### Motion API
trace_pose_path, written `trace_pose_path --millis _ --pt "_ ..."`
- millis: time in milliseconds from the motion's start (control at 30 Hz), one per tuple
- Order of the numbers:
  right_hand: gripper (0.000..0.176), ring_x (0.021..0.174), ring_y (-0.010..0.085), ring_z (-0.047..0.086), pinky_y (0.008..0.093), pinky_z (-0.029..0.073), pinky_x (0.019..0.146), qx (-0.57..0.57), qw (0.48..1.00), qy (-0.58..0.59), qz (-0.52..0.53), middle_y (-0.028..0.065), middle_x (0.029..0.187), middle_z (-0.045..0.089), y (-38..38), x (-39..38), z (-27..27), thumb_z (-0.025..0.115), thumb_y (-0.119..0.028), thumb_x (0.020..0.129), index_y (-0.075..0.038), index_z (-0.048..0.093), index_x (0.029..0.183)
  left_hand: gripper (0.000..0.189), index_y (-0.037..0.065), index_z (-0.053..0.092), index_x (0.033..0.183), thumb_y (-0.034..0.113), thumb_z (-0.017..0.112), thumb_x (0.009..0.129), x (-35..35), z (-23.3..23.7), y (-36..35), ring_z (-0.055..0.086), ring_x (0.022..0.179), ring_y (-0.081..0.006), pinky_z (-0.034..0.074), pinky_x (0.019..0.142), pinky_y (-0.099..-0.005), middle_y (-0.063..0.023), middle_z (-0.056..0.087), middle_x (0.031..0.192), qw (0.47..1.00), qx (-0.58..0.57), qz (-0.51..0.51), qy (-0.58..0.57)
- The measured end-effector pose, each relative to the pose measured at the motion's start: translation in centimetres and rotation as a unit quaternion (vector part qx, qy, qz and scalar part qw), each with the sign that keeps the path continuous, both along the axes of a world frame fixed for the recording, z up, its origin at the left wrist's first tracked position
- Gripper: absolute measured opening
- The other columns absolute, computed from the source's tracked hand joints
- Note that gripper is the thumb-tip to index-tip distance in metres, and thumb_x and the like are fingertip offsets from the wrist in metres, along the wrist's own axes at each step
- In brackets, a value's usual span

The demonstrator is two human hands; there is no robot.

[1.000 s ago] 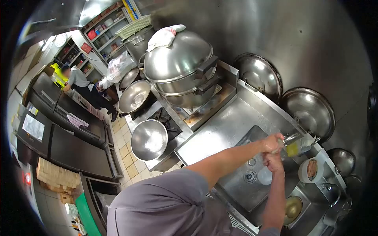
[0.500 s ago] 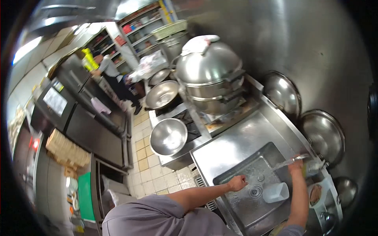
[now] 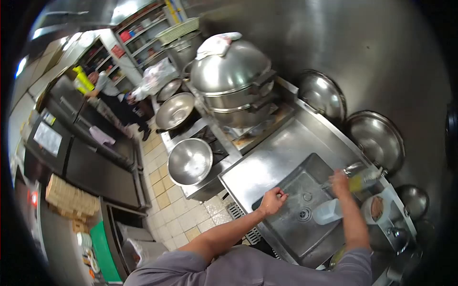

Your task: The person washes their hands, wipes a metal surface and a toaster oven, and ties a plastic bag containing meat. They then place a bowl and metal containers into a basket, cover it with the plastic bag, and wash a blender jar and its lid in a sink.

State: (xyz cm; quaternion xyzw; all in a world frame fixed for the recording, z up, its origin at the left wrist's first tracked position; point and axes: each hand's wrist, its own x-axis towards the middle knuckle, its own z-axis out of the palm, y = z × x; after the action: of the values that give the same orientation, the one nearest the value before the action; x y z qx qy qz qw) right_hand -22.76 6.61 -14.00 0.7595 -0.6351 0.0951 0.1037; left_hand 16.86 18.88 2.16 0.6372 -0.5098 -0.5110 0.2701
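Note:
My left hand [image 3: 273, 201] hangs over the left rim of the steel sink [image 3: 279, 233], fingers curled in and nothing showing between them. On the far side, my right hand [image 3: 339, 183] is right at the faucet [image 3: 353, 168], overlapping the spout; motion smears its fingers, so I cannot tell whether they grip it. A little water shows just left of this hand. In the basin, a translucent white plastic container [image 3: 327, 212] lies on its side next to the drain [image 3: 304, 214]. A bottle with something yellow [image 3: 357, 184] sits beyond my right hand.
A white container with brown contents [image 3: 377, 208] stands right of the sink. Round steel lids [image 3: 375, 142] lean along the wall. Past the steel counter [image 3: 281, 143] are a large domed steamer [image 3: 232, 71] and a steel bowl [image 3: 190, 162]. Another person [image 3: 112, 95] stands by the refrigerators.
The view has shifted, so the scene sits higher and further left. Both hands have moved slightly left relative to the sink. The water stream by the faucet shows less than before.

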Motion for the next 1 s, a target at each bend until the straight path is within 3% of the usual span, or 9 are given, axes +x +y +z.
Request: trace_pose_path --millis 67,167,300,367,433,500,767,867,1000 --pt "0.045 0.095 0.025 0.069 0.0408 0.057 0.077 0.169 0.915 -0.366 -0.031 0.0125 0.103 0.072 5.9 6.6 5.0 0.066 -0.041 0.097 -0.006 0.059 0.124 0.032 0.002 0.062 0.082 0.031 0.073 0.092 -1.6 -0.1 -0.8 0.06 0.063 -0.0163 0.049 0.061 -0.0344 -0.0083 0.063 0.066 0.993 -0.079 -0.076 0.033" --pt "0.083 0.112 0.0285 0.064 0.0496 0.059 0.079 0.388 0.328 -0.861 -0.01 0.0131 0.134 0.061 13.2 13.1 5.7 0.072 -0.06 0.087 -0.013 0.043 0.15 0.035 0.004 0.061 0.077 0.032 0.077 0.089 -5.3 0.9 -1.6 0.056 0.063 -0.0116 0.049 0.06 -0.032 -0.005 0.062 0.066 0.976 -0.157 -0.127 0.082" --pt "0.084 0.119 0.0297 0.062 0.0342 0.061 0.062 0.311 0.177 -0.922 0.147 0.0183 0.136 0.059 16.9 19.6 11.3 0.076 -0.048 0.086 -0.01 0.036 0.149 0.035 0.004 0.06 0.076 0.032 0.079 0.086 -9.4 0.1 -1.7 0.057 0.066 -0.0122 0.049 0.061 -0.0323 -0.005 0.061 0.069 0.958 -0.199 -0.175 0.112" --pt "0.069 0.101 0.0257 0.069 0.0286 0.058 0.054 0.368 0.215 -0.885 0.188 0.0161 0.119 0.066 16.2 16.6 9.2 0.08 -0.04 0.083 -0.01 0.049 0.137 0.034 0.005 0.06 0.074 0.031 0.079 0.085 -10.7 2.0 -1.8 0.057 0.066 -0.0117 0.049 0.061 -0.0311 -0.0037 0.061 0.069 0.957 -0.082 -0.207 0.183" --pt "0.038 0.061 0.0171 0.065 0.0263 0.048 0.046 0.384 0.334 -0.86 -0.034 0.0053 0.078 0.067 17.5 15.5 13.1 0.082 -0.03 0.082 -0.014 0.062 0.109 0.031 0.008 0.059 0.073 0.027 0.078 0.088 -11.1 4.9 -2.6 0.055 0.065 -0.0086 0.048 0.057 -0.03 -0.0011 0.061 0.07 0.944 -0.064 -0.26 0.193" --pt "0.02 0.052 0.0124 0.052 0.0277 0.037 0.043 0.364 0.419 -0.829 0.064 0.002 0.066 0.057 15.8 14.7 11.6 0.078 -0.014 0.082 -0.007 0.059 0.086 0.027 0.007 0.058 0.073 0.018 0.076 0.09 -12.6 2.2 -4.3 0.055 0.064 -0.0086 0.047 0.055 -0.0295 -0.0008 0.061 0.067 0.932 -0.045 -0.274 0.234" --pt "0.022 0.079 0.0224 0.067 0.0371 0.054 0.069 0.053 0.899 -0.434 0.013 0.0088 0.09 0.071 13.7 17.1 9.4 0.075 -0.01 0.082 -0.002 0.065 0.1 0.032 0.002 0.064 0.077 0.029 0.064 0.095 -14.2 -0.7 -5.3 0.067 0.069 -0.0217 0.051 0.065 -0.036 -0.0117 0.069 0.073 0.958 -0.243 -0.132 -0.075" --pt "0.028 0.099 0.0287 0.07 0.0412 0.054 0.08 0.145 0.891 -0.411 -0.127 0.0166 0.105 0.073 13.8 18.5 7.7 0.074 -0.012 0.081 -0.006 0.067 0.108 0.027 0.003 0.069 0.079 0.025 0.06 0.092 -13.1 0.5 -4.8 0.072 0.08 -0.0278 0.053 0.068 -0.0383 -0.0163 0.074 0.084 0.984 -0.165 -0.035 -0.062" --pt "0.034 0.101 0.0346 0.069 0.0445 0.055 0.079 0.072 0.948 -0.308 -0.024 0.0182 0.111 0.072 15.0 21.7 12.7 0.075 -0.014 0.078 -0.006 0.067 0.11 0.036 -0.001 0.065 0.089 0.033 0.053 0.092 -9.5 -6.9 -6.4 0.068 0.087 -0.0436 0.054 0.08 -0.048 -0.0278 0.069 0.09 0.877 -0.364 -0.216 -0.229"
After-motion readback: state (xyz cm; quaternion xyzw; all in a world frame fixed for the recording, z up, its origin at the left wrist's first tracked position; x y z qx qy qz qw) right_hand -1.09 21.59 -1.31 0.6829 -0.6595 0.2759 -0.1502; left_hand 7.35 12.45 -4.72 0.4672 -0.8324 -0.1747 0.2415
